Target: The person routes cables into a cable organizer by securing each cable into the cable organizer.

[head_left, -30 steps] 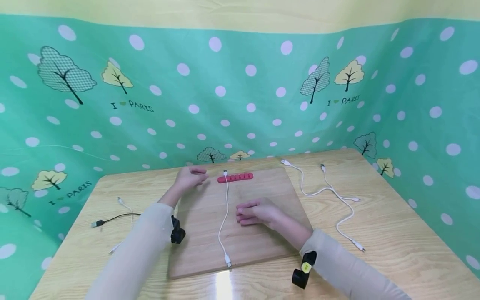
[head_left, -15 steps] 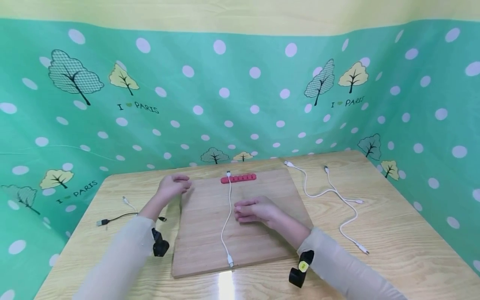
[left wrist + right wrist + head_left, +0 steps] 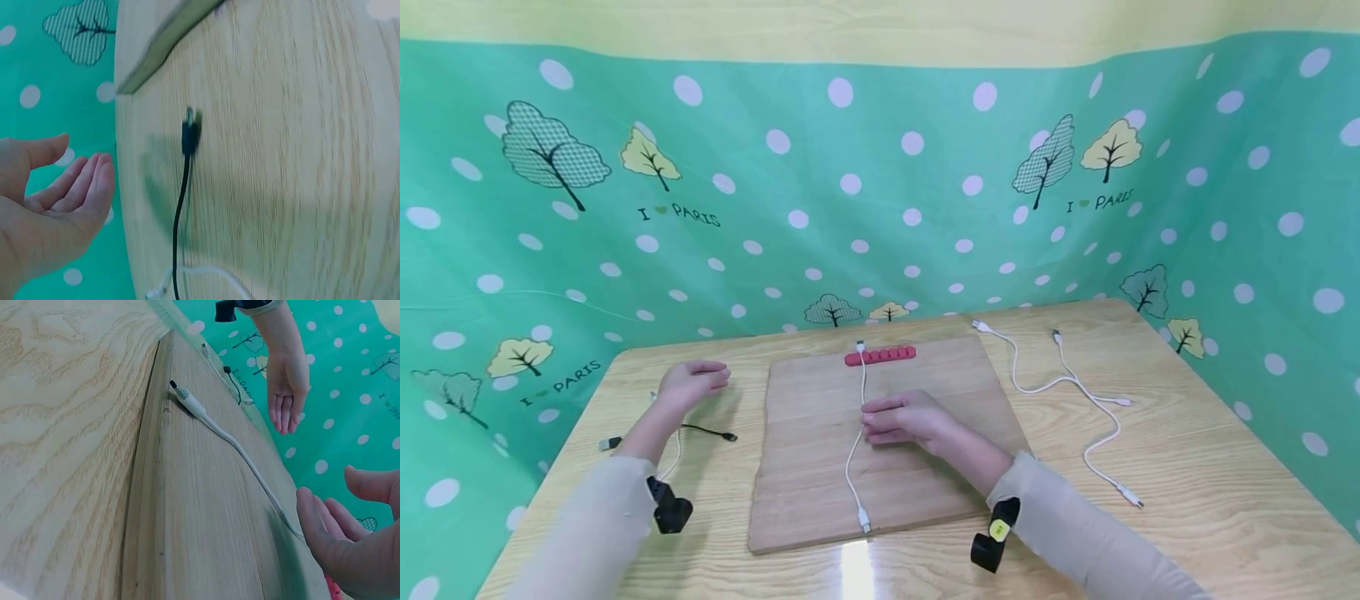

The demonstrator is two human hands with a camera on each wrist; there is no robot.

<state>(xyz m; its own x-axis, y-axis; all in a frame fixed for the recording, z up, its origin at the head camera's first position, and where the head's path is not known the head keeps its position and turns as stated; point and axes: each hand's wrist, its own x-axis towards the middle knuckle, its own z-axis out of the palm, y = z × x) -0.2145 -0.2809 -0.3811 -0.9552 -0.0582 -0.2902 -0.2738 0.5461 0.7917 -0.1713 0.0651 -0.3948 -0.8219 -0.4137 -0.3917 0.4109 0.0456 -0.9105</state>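
Observation:
My left hand (image 3: 691, 385) hovers left of the wooden board (image 3: 805, 450), fingers relaxed and nothing in them. Below it, a short black USB cable (image 3: 707, 431) lies on the table, partly hidden by my forearm; its small plug (image 3: 189, 137) shows in the left wrist view. My right hand (image 3: 906, 418), loosely bent and holding nothing, hovers over the board, its fingertips overlapping a white charging cable (image 3: 850, 467). That cable runs down the board from a red cable holder (image 3: 887, 355) to a plug (image 3: 190, 403) near the front edge.
A thin white cable (image 3: 679, 454) crosses the black one on the left of the table. Two more white cables (image 3: 1017, 367) lie crossed to the right of the board. A green patterned cloth (image 3: 760, 167) hangs behind the table (image 3: 1210, 483).
My left hand has moved left, from near the board's far left corner to above the black cable. My right hand has stayed almost in place over the board.

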